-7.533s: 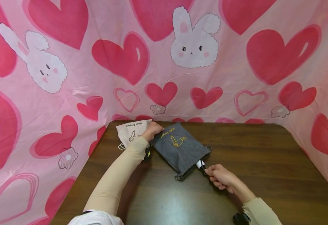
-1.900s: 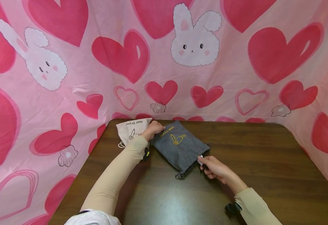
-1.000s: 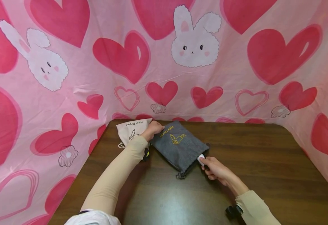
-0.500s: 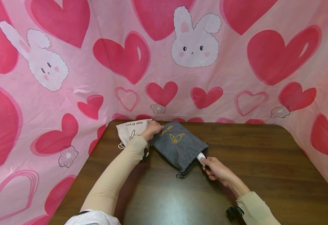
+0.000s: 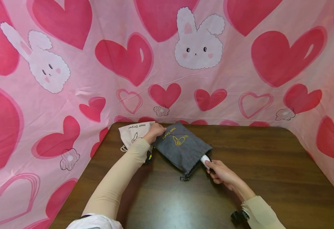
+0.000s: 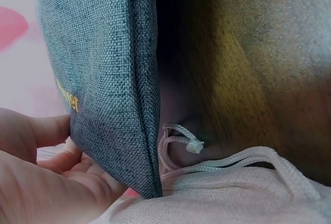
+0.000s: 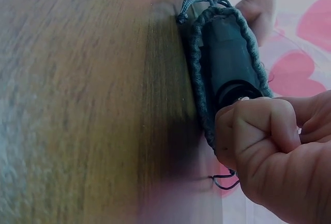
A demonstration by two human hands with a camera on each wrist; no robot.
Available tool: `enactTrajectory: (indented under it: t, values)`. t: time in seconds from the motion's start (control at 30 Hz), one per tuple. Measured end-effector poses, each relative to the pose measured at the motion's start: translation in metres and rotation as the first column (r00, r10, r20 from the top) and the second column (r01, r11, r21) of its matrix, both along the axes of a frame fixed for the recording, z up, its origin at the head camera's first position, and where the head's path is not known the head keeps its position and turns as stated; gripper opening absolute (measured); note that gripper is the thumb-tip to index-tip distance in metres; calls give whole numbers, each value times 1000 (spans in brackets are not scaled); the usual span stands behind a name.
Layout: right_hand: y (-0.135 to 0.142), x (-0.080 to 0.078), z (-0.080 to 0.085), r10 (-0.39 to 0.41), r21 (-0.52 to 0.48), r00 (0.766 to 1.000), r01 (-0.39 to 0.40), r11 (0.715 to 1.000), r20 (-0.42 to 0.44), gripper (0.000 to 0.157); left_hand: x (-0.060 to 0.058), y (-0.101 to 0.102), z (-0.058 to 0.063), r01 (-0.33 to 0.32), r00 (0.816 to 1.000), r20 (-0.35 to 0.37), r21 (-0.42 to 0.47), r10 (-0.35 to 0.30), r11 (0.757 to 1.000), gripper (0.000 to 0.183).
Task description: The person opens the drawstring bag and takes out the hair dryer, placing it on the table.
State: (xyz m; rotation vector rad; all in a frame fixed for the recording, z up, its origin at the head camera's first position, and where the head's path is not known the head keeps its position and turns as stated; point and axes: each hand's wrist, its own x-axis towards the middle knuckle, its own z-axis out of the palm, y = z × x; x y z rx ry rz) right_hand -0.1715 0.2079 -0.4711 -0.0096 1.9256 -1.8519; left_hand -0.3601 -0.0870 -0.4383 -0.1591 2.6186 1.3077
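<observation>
A dark grey drawstring bag (image 5: 174, 156) with yellow "Hair Dryer" lettering lies slantwise on the table, its mouth toward the right hand. The left hand (image 5: 156, 131) pinches the bag's far left corner; in the left wrist view thumb and fingers hold the cloth (image 6: 103, 69). At the mouth, the right hand (image 5: 222, 173) grips the white end of a hair dryer (image 5: 204, 158). In the right wrist view the bag's gathered rim (image 7: 195, 53) gapes around the dryer's shaded body (image 7: 230, 56), and a black cord (image 7: 238, 87) loops by the fist. Most of the dryer is hidden inside.
A cream "Hair Dryer" drawstring bag (image 5: 134, 133) lies left of the grey one, partly behind the left forearm, its white cords (image 6: 248, 154) loose. The brown wooden table (image 5: 258, 152) ends at a pink heart-and-rabbit cloth (image 5: 235, 73) behind.
The right hand has gone from the black cord up to the dryer's white end. Over the last second slightly more white shows outside the mouth. The left hand keeps its hold.
</observation>
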Motion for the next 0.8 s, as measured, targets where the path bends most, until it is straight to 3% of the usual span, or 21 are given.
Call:
enactTrajectory:
  t: [0.3,0.8]
  values:
    - [2,1,0,-8,-2,1000,8,1000,-9,30,-4,-1,-2,12,1000,18,4,-12,1000,33]
    - [6,3,-1,-14,4,1000,14,1000,-1,29,-7,-3,-4,-3,1000,2,15,3,1000,25]
